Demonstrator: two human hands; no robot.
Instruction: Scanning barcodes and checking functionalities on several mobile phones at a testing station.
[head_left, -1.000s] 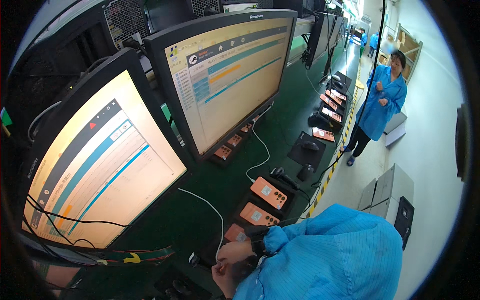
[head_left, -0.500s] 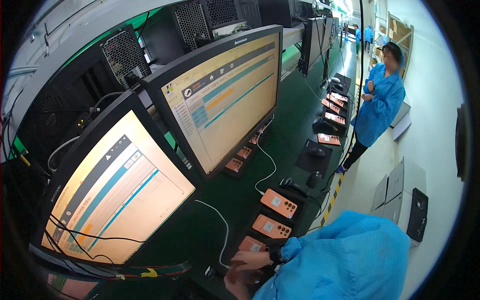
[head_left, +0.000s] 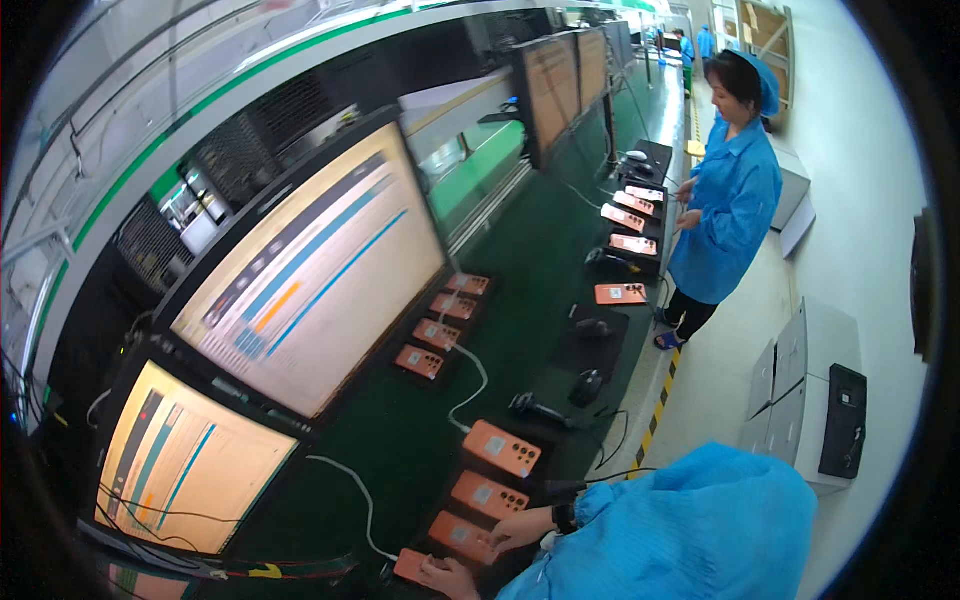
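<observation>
At the lower middle, the left hand [head_left: 447,577] presses flat on one orange handset [head_left: 420,566]; the right hand [head_left: 517,527], fingers spread, touches the next handset [head_left: 462,537]. Best keep them flat.

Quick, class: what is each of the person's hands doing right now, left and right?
Left hand: fingers curled on the nearest orange device; a firm grip cannot be told.
Right hand: open, fingers resting on the second orange device.

An electronics factory test line: a long green bench [head_left: 520,260] with monitors [head_left: 320,270], orange devices [head_left: 500,448], and blue-gowned workers [head_left: 730,190].
</observation>
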